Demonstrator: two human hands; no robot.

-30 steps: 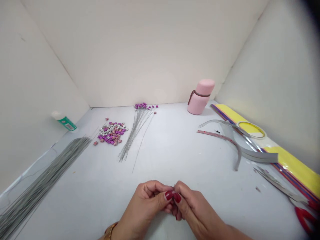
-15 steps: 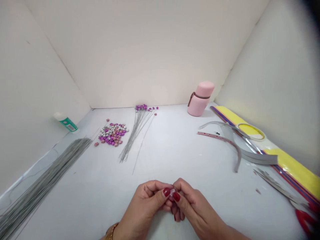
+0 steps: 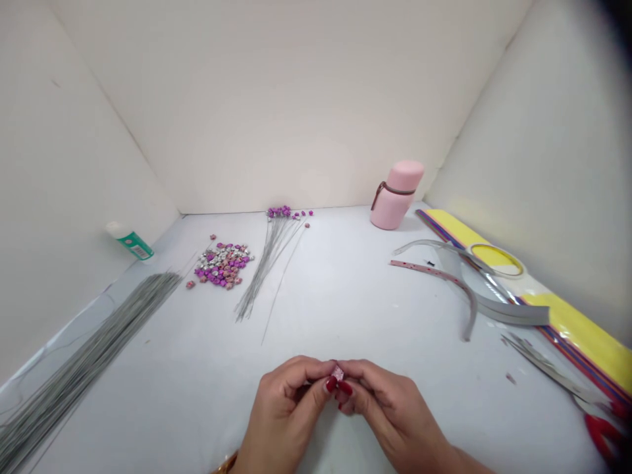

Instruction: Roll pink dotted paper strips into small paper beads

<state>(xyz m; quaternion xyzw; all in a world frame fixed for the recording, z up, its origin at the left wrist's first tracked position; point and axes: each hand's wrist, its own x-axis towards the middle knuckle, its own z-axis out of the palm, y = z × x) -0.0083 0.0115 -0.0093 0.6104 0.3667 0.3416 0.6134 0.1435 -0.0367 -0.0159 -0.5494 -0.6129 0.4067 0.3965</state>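
Note:
Between the fingertips of both hands is a small pink folded paper piece [image 3: 338, 373], near the bottom centre. My left hand [image 3: 296, 401] pinches it from the left with thumb and forefinger. From the right, my right hand [image 3: 382, 401] pinches the same piece. The fingers partly cover it. Further off to the left lies a pile of small purple, silver and pink paper stars [image 3: 224, 264]. Beside it is a bundle of thin wires with purple stars on the far ends [image 3: 269, 263].
Long bare wires [image 3: 99, 355] lie at the left near a white and green tube [image 3: 131, 241]. A pink bottle [image 3: 396, 195] stands at the back. Paper strips [image 3: 444, 273], a tape roll [image 3: 496, 259], yellow sheets [image 3: 567, 316] and red-handled scissors [image 3: 605, 431] lie right.
My hands have turned a little, and the pink piece now shows more above the thumbs. The right hand's lower fingers have curled in. The things on the table have not moved.

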